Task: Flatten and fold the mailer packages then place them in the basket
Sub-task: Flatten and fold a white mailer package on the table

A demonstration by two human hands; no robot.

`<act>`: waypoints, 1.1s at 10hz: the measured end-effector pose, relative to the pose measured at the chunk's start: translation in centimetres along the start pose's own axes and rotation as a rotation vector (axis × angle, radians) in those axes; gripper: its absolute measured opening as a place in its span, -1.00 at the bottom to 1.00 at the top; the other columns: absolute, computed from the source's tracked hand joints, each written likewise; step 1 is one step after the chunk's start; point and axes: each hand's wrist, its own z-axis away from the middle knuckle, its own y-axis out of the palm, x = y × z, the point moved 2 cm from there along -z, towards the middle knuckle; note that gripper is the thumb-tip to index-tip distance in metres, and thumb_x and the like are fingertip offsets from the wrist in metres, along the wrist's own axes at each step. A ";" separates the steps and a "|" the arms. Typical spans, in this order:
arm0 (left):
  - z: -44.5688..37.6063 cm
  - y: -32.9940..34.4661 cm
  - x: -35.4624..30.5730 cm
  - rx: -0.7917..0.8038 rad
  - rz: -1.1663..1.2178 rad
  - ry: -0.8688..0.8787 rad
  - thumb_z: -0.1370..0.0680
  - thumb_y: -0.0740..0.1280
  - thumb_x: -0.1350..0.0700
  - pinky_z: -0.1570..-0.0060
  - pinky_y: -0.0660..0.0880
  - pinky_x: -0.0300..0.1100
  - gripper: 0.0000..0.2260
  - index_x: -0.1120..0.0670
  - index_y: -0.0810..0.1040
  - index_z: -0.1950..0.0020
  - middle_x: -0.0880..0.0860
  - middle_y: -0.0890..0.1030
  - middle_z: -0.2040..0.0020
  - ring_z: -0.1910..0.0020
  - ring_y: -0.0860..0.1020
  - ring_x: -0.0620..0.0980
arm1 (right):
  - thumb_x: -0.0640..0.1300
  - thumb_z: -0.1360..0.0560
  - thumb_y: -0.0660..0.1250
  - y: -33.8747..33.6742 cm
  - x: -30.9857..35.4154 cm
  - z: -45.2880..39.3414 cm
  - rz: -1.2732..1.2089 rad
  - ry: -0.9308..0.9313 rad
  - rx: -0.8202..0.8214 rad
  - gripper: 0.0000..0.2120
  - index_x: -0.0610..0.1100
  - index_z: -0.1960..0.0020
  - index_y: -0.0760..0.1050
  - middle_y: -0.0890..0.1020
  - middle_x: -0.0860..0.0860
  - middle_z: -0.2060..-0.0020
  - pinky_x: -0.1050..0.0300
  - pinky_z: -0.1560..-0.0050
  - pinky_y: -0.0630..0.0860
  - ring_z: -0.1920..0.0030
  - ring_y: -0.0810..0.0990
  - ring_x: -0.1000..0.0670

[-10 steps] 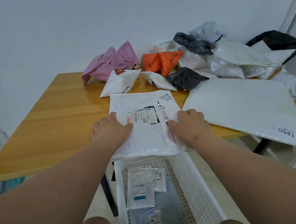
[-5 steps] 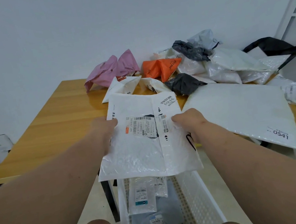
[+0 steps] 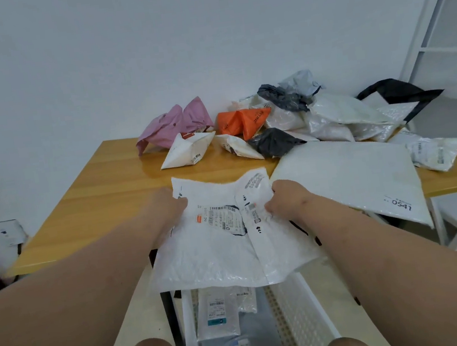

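Above the basket [image 3: 303, 308], the folded white mailer [image 3: 225, 248] is gripped by left hand [image 3: 168, 209] and right hand [image 3: 286, 200], long axis crosswise, barcode label facing up.

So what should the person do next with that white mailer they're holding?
Probably lower it into the basket. Both the left hand and right hand grip the folded white mailer, which hangs off the table edge directly above the basket, where other mailers already lie.
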 end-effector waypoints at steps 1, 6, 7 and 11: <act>1.7 -0.1 -0.5 0.096 -0.135 -0.034 -0.58 0.27 0.18 0.26 0.46 -0.15 -0.90 0.21 0.50 -0.02 0.15 0.56 0.04 0.15 0.54 0.08 | -0.20 -0.55 0.28 0.2 -0.2 1.5 0.059 0.005 0.096 -0.76 -0.25 -0.18 0.51 0.47 -0.05 0.20 0.07 0.01 0.45 0.03 0.45 -0.09; 9.0 4.0 6.0 0.835 -0.624 -0.375 -0.64 0.27 0.14 0.29 0.56 -0.19 -0.74 0.24 0.51 -0.27 0.15 0.70 0.02 0.00 0.68 0.05 | -0.42 -0.37 0.19 7.8 -5.4 8.3 0.138 0.154 0.638 -0.90 -0.26 0.26 0.39 0.45 -0.18 0.40 0.01 0.24 0.45 0.24 0.50 -0.20; 8.3 5.2 7.8 0.796 -0.625 -0.374 -0.60 0.33 0.13 0.20 0.58 -0.17 -0.79 0.22 0.55 -0.18 0.12 0.70 0.07 0.30 0.67 -0.02 | -0.40 -0.40 0.20 10.3 -6.3 8.1 0.148 0.172 0.672 -0.88 -0.26 0.28 0.41 0.54 -0.09 0.45 -0.01 0.13 0.54 0.21 0.56 -0.19; -0.6 12.3 12.9 0.531 -0.677 -0.215 -0.60 0.29 0.11 0.23 0.43 -0.16 -0.48 0.14 0.14 -0.49 0.09 0.46 0.01 0.20 0.47 0.02 | -0.45 -0.46 0.24 18.2 -9.7 0.3 -0.453 0.376 0.567 -0.16 0.08 -0.57 0.00 0.43 -0.04 0.13 0.00 0.11 0.64 0.14 0.58 -0.10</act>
